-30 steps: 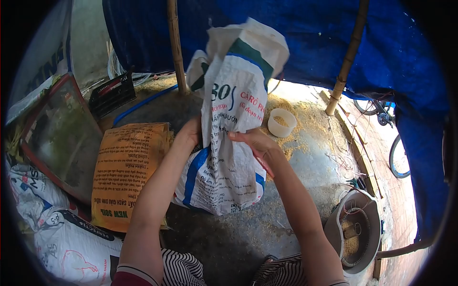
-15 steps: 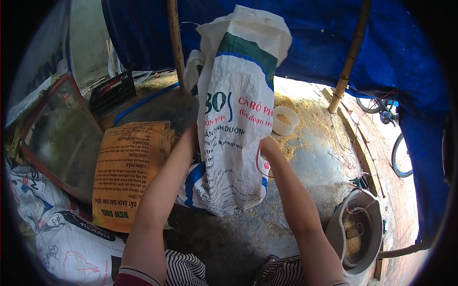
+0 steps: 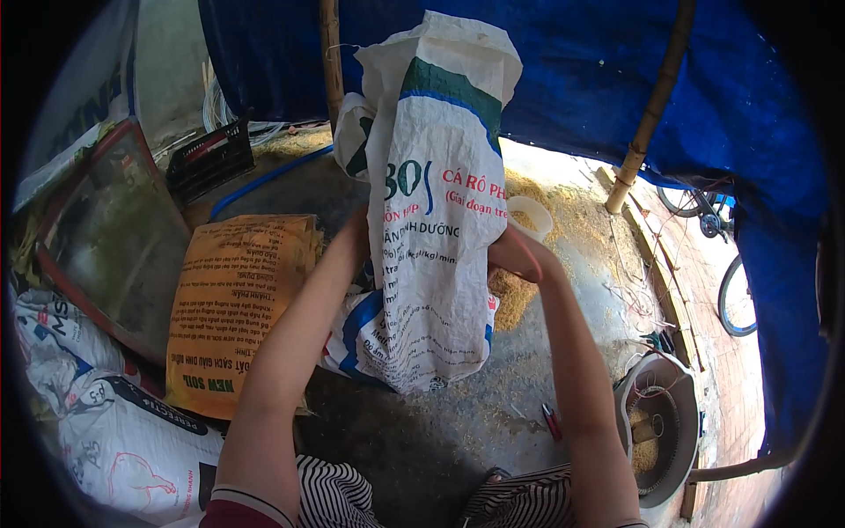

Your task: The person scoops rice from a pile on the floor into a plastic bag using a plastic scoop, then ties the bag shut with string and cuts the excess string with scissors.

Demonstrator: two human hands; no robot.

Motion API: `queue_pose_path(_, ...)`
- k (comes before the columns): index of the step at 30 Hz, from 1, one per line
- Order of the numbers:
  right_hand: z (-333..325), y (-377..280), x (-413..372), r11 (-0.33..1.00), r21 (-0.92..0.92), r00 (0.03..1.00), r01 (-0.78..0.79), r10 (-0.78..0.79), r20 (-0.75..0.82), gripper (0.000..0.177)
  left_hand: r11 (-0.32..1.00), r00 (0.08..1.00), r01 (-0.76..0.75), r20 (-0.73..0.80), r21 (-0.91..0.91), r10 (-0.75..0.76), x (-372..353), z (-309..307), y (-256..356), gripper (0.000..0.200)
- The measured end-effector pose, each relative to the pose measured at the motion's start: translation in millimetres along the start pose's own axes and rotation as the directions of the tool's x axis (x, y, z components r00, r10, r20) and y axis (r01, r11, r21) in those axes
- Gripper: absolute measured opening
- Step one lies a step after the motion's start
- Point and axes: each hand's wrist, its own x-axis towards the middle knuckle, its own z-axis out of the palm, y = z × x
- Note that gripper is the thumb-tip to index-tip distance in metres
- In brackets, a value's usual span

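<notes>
A white woven plastic sack (image 3: 436,264) with green, blue and red print rises in front of me, its upper end loose and its lower end near the floor. My left hand (image 3: 359,231) reaches behind its left edge, almost fully hidden. At the right edge is my right hand (image 3: 515,252), with its back showing and its fingers behind the sack. A thin reddish cord or band (image 3: 531,260) curves beside that hand. Neither hand's grip is visible. Another folded white and green sack part (image 3: 354,136) shows behind on the left.
An orange printed bag (image 3: 238,308) and white bags (image 3: 132,449) lie left, near a red-framed screen (image 3: 114,238) and black crate (image 3: 209,163). Right are a white bowl (image 3: 539,216), spilled grain, a grey tub (image 3: 623,396), and a bamboo post (image 3: 647,123). A small red tool (image 3: 551,421) lies on the floor.
My right hand has risen slightly along the sack's right edge, and the reddish cord is higher with it. My right forearm has shifted, uncovering the small red tool on the floor.
</notes>
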Motion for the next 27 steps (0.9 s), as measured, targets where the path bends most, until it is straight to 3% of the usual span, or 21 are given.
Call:
queue_pose_path(1, -8, -1, -5, 1.0, 0.002, 0.994, -0.024, 0.024, 0.103, 0.048, 0.925, 0.99, -0.135, 0.077, 0.355, 0.115, -1, -7, 1, 0.034)
queue_pose_path(2, -14, -3, -13, 1.0, -0.002, 0.993, -0.028, 0.028, 0.112, 0.048, 0.811, 0.975, -0.223, 0.129, 0.541, 0.182, -4, -14, 3, 0.034)
queue_pose_path(4, -25, -13, -31, 0.964, 0.264, 0.997, 0.019, -0.038, 0.065, 0.052, 0.903, 0.992, -0.128, 0.057, 0.409, 0.115, -10, -19, 10, 0.034)
queue_pose_path(5, -30, -20, -40, 0.965, 0.261, 0.997, 0.02, -0.04, 0.07, 0.052, 0.987, 0.984, 0.081, -0.148, -0.135, -0.101, -13, -18, 15, 0.034)
queue_pose_path(6, -35, -26, -51, 0.96, 0.277, 0.985, 0.034, -0.079, 0.153, 0.054, 0.988, 0.983, 0.078, -0.152, -0.137, -0.099, -19, -16, 20, 0.034)
queue_pose_path(7, -41, -27, -59, 0.955, 0.294, 0.965, 0.046, -0.119, 0.233, 0.056, 0.992, 0.983, 0.105, -0.147, -0.066, -0.114, -25, -15, 25, 0.033)
queue_pose_path(8, -51, -16, -66, 0.931, 0.343, 0.927, 0.126, -0.234, 0.293, 0.042, 0.991, 0.981, 0.132, -0.143, 0.006, -0.13, -31, -15, 32, 0.033)
queue_pose_path(9, -56, -15, -69, 0.93, 0.344, 0.927, 0.127, -0.235, 0.293, 0.042, 0.991, 0.981, 0.132, -0.143, 0.008, -0.13, -42, -15, 42, 0.033)
queue_pose_path(11, -62, -22, -77, 0.951, -0.038, 0.894, 0.308, -0.276, 0.353, 0.029, 0.86, 0.987, 0.088, 0.075, 0.502, -0.145, -66, -23, 63, 0.034)
queue_pose_path(12, -58, -29, -83, 0.964, -0.015, 0.929, 0.266, -0.252, 0.272, 0.017, 0.858, 0.986, 0.09, 0.074, 0.505, -0.147, -74, -29, 69, 0.034)
queue_pose_path(13, -59, -34, -88, 0.963, -0.011, 0.928, 0.268, -0.255, 0.27, 0.017, 0.875, 0.964, 0.066, 0.196, 0.479, -0.18, -82, -36, 75, 0.034)
queue_pose_path(14, -59, -38, -91, 0.942, 0.094, 0.893, 0.321, -0.334, 0.302, 0.017, 0.892, 0.927, 0.045, 0.314, 0.451, -0.205, -89, -41, 79, 0.034)
queue_pose_path(16, -61, -37, -88, 0.846, 0.214, 0.762, 0.488, -0.533, 0.368, 0.017, 0.898, 0.905, 0.005, 0.379, 0.441, -0.191, -98, -49, 83, 0.031)
queue_pose_path(19, -38, -44, -79, 0.863, 0.235, 0.722, 0.448, -0.504, 0.474, 0.017, 0.867, 0.843, -0.076, 0.496, 0.493, -0.208, -105, -30, 95, 0.025)
queue_pose_path(21, -14, -53, -71, 0.893, 0.147, 0.768, 0.426, -0.443, 0.463, 0.019, 0.824, 0.8, -0.115, 0.543, 0.555, -0.254, -112, 0, 106, 0.022)
queue_pose_path(23, 7, -60, -60, 0.876, 0.283, 0.806, 0.39, -0.473, 0.356, 0.02, 0.691, 0.754, -0.262, 0.589, 0.674, -0.29, -118, 28, 115, 0.021)
queue_pose_path(24, 14, -60, -54, 0.877, 0.281, 0.809, 0.389, -0.471, 0.35, 0.02, 0.691, 0.749, -0.263, 0.594, 0.673, -0.293, -121, 37, 119, 0.021)
queue_pose_path(26, 27, -56, -40, 0.902, 0.255, 0.916, 0.348, -0.385, 0.114, 0.02, 0.454, 0.836, -0.293, 0.456, 0.841, -0.305, -129, 53, 123, 0.022)
queue_pose_path(27, 32, -51, -32, 0.902, 0.255, 0.917, 0.348, -0.385, 0.108, 0.02, 0.453, 0.833, -0.295, 0.459, 0.841, -0.31, -133, 61, 122, 0.022)
